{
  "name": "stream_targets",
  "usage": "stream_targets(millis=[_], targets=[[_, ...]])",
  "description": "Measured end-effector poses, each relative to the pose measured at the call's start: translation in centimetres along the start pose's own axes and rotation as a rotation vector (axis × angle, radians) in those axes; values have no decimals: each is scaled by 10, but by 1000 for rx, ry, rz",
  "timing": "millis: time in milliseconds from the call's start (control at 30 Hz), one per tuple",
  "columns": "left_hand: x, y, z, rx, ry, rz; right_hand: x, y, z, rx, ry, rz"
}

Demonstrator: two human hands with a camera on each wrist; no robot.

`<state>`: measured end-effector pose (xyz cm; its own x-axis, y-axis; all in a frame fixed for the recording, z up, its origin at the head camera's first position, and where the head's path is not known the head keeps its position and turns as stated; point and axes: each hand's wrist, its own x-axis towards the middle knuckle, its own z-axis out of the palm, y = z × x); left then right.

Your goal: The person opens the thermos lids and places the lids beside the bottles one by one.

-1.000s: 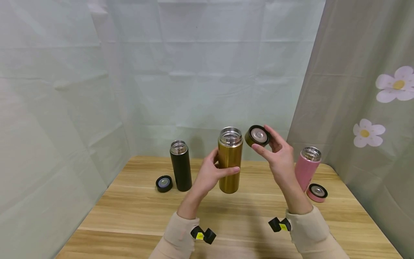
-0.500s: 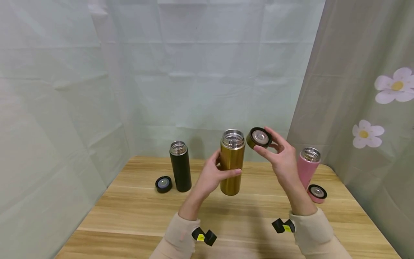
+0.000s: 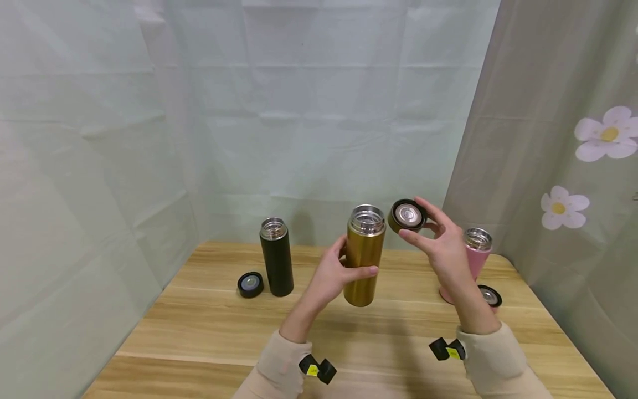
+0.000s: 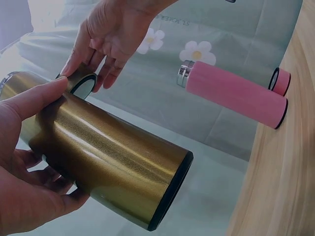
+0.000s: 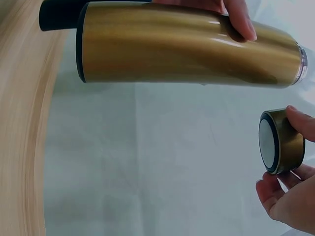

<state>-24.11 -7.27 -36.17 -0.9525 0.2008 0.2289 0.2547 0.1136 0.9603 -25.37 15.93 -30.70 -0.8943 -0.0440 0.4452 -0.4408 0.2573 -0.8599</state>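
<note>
My left hand [image 3: 335, 272] grips a gold thermos bottle [image 3: 363, 260] round its body and holds it above the table, nearly upright with its steel mouth uncovered. Beside that mouth, my right hand [image 3: 445, 246] pinches the gold lid [image 3: 407, 215] between thumb and fingers, its steel inner side turned toward the head camera. A small gap separates lid and bottle. In the left wrist view, the bottle's black base [image 4: 171, 191] shows, and fingers wrap under the body. From the right wrist, the lid's flat outer top [image 5: 267, 142] can be seen.
A black bottle [image 3: 277, 263] stands uncovered on the wooden table [image 3: 209, 327], its black lid [image 3: 251, 284] lying to its left. At right are an uncovered pink bottle [image 3: 477, 260], partly behind my right forearm, and its lid [image 3: 490, 296]. Cloth curtains [image 3: 324, 122] hang behind.
Both hands have moved right and slightly down with the gold bottle and its lid. My right forearm now covers more of the pink bottle and lid. Both grips stay the same.
</note>
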Motion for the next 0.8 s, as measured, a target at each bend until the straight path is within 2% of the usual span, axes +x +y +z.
stream_targets(millis=[267,500,667,800], targets=[[-1,0,7,18,-14,-3,-2,3,-13,-40,22,-42],[2,-4,12,6,-39,18,-7,11,-38,-101,-42,-39],[4,-6,22,-26,-54,23,-8,14,-54,-133,-63,-26],[7,-6,34,-36,-69,29,-10,15,-61,-105,-77,9]])
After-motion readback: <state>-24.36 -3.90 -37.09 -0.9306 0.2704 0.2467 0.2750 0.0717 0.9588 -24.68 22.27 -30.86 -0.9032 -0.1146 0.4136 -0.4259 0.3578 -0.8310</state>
